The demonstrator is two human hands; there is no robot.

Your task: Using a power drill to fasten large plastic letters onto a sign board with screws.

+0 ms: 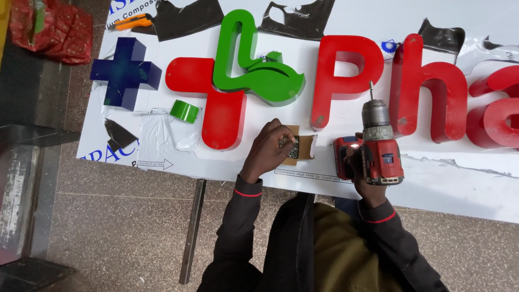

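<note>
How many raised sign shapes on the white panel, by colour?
Blue: 1, the blue cross
Green: 1, the leaf shape
Red: 4, the red cross and three letters, the last cut off by the frame
Total: 6

Light was even and fairly bright, soft, from overhead. Glare streaked the glossy red letters (pixel 346 75) at 1 o'clock and the white panel (pixel 459 184) at 3. Shadows were faint. Focus was sharp; edges bowed slightly.

Left hand (pixel 268 148) in screw box (pixel 304 147), right hand (pixel 358 172) gripping red drill (pixel 380 147)
</note>
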